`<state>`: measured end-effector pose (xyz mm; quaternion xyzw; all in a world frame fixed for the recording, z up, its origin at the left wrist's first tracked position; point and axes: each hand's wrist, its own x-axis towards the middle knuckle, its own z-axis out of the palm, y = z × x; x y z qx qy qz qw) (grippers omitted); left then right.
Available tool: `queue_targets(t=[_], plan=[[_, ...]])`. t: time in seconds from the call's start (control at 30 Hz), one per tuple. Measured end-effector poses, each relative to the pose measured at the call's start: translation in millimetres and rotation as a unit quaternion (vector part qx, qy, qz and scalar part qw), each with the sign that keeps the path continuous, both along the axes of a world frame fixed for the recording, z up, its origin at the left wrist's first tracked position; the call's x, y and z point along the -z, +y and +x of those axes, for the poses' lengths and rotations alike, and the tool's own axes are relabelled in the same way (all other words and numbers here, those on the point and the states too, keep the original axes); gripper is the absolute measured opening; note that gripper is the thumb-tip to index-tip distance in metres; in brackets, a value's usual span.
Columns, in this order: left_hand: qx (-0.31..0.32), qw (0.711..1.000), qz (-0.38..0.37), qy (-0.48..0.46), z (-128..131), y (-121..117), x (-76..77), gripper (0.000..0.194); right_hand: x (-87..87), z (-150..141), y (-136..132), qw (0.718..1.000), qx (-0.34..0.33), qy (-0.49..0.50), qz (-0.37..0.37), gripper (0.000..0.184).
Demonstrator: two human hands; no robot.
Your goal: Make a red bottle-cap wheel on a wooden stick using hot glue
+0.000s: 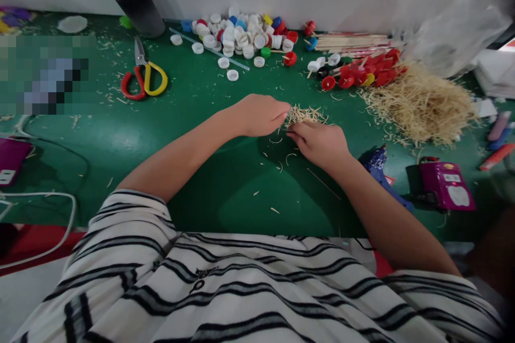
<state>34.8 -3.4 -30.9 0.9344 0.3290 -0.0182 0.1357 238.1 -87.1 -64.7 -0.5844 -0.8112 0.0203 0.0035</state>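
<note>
The left hand (265,115), in the head view, is curled beside the straw tuft (306,114), the right hand (322,143) at its near edge; whether either clamps it, I cannot tell. Small, even pinches should suit loose strands. A blue glue gun (380,172) crowds the right forearm (386,214); more room lies leftward.

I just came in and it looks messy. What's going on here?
Someone in a striped shirt is handling a small pile of pale strands on a green table. The left hand is curled by the pile's left side, and the right hand is at its near edge. What the fingers hold is hard to see. A bigger heap lies to the right, scissors to the left, and loose caps farther back.
</note>
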Motion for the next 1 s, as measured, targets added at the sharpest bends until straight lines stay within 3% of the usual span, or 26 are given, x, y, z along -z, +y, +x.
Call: queue_targets(t=[0.3,0.63,1.0], plan=[[-0.021,1.000,-0.009,-0.005,-1.1,4.1,5.7,0.037,-4.0,-2.9,1.5,1.000,0.015,-0.010,-0.006,0.046],[-0.034,0.998,-0.042,-0.020,-2.9,1.5,6.7,0.029,5.7,-2.3,-1.4,1.000,0.003,-0.015,-0.008,0.049],[-0.025,0.999,-0.031,-0.020,-3.4,-2.2,7.5,0.027,1.0,-3.9,-13.4,0.995,-0.022,-0.095,-0.003,0.043]])
